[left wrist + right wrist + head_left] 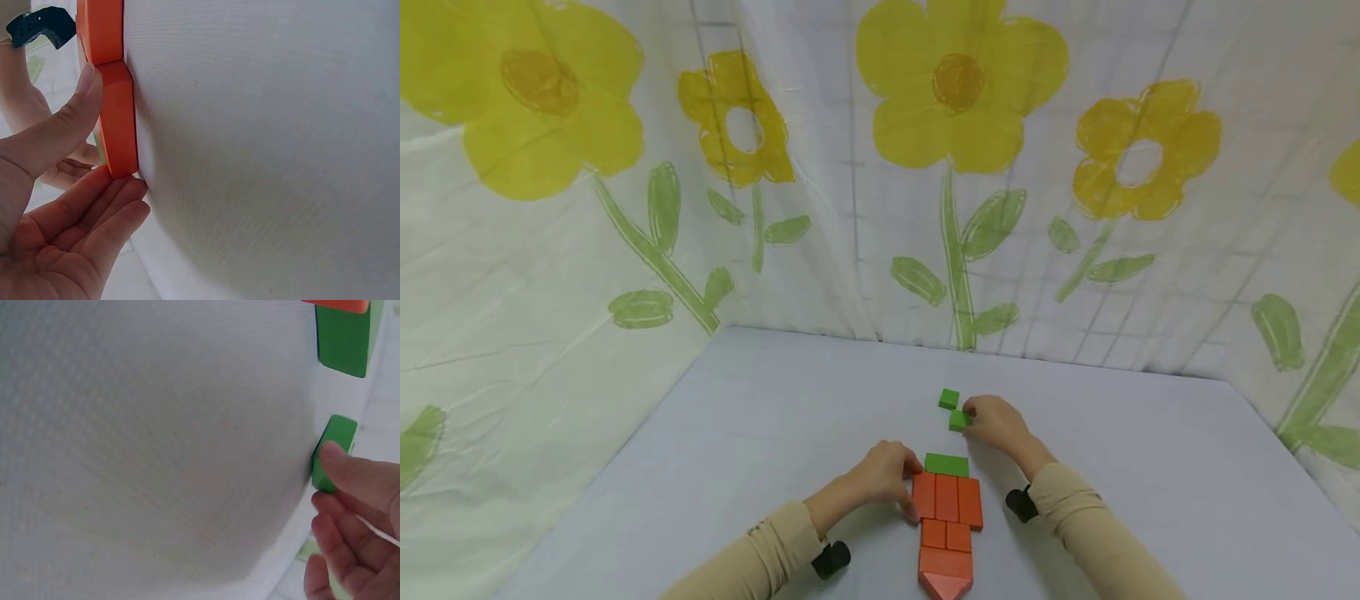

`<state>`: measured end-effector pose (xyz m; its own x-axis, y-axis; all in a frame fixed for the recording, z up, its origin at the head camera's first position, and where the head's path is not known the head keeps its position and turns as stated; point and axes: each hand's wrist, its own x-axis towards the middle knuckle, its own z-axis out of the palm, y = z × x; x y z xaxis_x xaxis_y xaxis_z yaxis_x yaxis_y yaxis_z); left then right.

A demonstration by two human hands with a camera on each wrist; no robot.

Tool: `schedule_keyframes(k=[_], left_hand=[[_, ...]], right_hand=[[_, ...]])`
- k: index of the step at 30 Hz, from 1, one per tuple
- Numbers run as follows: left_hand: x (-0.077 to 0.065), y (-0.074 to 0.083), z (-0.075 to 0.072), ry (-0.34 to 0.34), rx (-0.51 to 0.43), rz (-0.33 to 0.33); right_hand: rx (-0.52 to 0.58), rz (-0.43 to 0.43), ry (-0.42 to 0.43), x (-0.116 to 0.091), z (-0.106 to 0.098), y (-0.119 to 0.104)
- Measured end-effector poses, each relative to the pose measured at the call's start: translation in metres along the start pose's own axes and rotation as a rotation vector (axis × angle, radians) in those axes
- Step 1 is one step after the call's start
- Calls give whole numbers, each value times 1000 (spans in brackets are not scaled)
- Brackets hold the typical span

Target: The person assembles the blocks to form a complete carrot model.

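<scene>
Flat orange-red blocks lie joined on the table, ending in a triangular block (946,585) at the near end. My left hand (880,477) grips the leftmost long orange block (923,497), thumb at its near end and fingertips at its far end; the left wrist view shows this orange block (120,119) between them. Against the far edge of the long blocks lies a green rectangular block (947,465). Farther off, my right hand (1000,427) pinches a small green block (957,421) between thumb and fingers. Diagonally beyond it sits another small green block (949,398).
The white table (790,400) runs back to a hanging curtain (820,275) printed with yellow flowers. A dark wrist camera (831,559) sits under the left cuff, and another dark wrist camera (1021,504) under the right cuff.
</scene>
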<state>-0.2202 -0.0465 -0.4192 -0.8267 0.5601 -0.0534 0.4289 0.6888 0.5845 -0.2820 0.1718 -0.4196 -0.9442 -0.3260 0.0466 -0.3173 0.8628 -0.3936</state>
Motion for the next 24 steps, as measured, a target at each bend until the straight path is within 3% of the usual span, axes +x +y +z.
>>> schedule_keyframes(k=[5, 10, 24], left_hand=[[0, 0, -2, 7, 5, 10], [-1, 1, -2, 4, 4, 18], [0, 0, -1, 14, 3, 35]], right_hand=[[93, -155, -48, 2, -1, 1], [85, -290, -89, 4, 2, -3], [21, -429, -138, 6, 7, -17]])
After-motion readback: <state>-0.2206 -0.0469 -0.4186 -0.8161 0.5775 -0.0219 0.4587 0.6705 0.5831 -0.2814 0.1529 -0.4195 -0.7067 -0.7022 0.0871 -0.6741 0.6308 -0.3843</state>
